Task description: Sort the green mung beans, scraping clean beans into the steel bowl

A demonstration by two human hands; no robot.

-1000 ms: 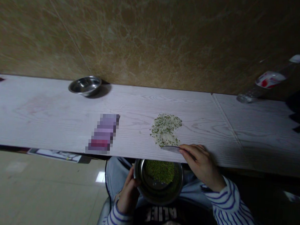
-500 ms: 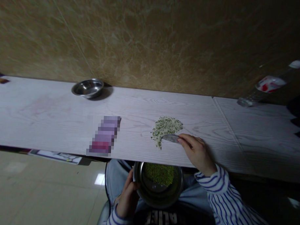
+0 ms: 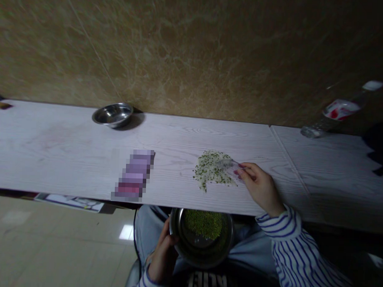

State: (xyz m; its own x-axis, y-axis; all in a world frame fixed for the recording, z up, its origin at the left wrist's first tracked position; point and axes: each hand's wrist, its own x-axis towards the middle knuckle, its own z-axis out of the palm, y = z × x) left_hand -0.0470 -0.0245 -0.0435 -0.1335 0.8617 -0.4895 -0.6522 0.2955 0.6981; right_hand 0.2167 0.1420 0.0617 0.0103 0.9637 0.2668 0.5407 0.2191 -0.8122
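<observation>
My left hand (image 3: 164,253) grips the rim of a metal bowl (image 3: 192,258), held at my lap below the table edge. Inside the bowl lie small green beans (image 3: 204,224) that look like mung beans. On the table (image 3: 166,134) is a spread heap of white grains mixed with green beans (image 3: 209,165). My right hand (image 3: 261,185), at the heap's right edge, pinches a thin see-through flat piece (image 3: 230,166). Its far end reaches over the heap; its exact kind is not plain.
A second metal bowl (image 3: 113,115) stands near the wall at left. A pixelated flat purple object (image 3: 135,173) lies left of the heap. At right is a clear bottle with a white cap (image 3: 341,110), beside a dark object (image 3: 380,141). Papers (image 3: 70,202) show under the table edge.
My right hand has shifted right and slightly up with the see-through piece, which is turned to another angle over the heap. The left hand and its bowl have stayed put.
</observation>
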